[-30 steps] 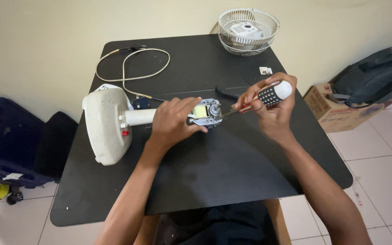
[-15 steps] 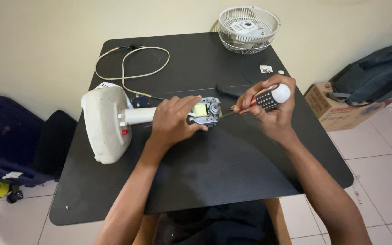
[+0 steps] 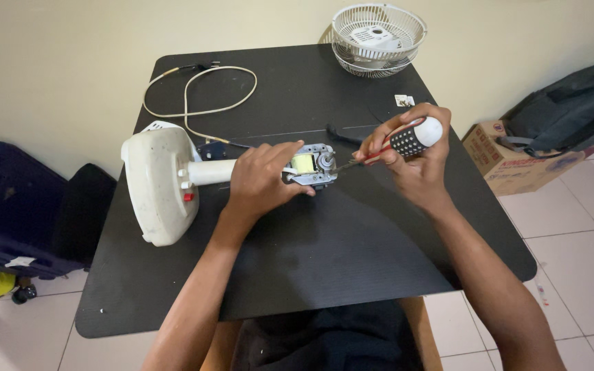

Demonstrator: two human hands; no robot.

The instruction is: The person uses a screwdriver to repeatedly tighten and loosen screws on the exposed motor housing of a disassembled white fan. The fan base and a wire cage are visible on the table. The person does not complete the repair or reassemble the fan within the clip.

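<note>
On matte black table (image 3: pixel 352 275), left hand (image 3: pixel 262 182) gripping metal motor (image 3: pixel 313 167), right hand (image 3: pixel 414 161) holding studded screwdriver (image 3: pixel 407 139)

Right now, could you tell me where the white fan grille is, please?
In the head view the white fan grille sits at the far right corner of the black table, against the wall, beyond the right hand and its screwdriver.

Cardboard box (image 3: pixel 502 156): on the tiled floor right of the counter (image 3: pixel 324 275), brown, rectangular, red printing on its side, partly under a dark backpack (image 3: pixel 572 110).
Small packet (image 3: pixel 403 100): on the counter's far right part, near the wire baskets (image 3: pixel 378 31), white, squarish, tiny.
Sticker (image 3: pixel 19 262): on the dark suitcase (image 3: pixel 8 206) at far left, pale, small.
Screens, signs: none.
</note>
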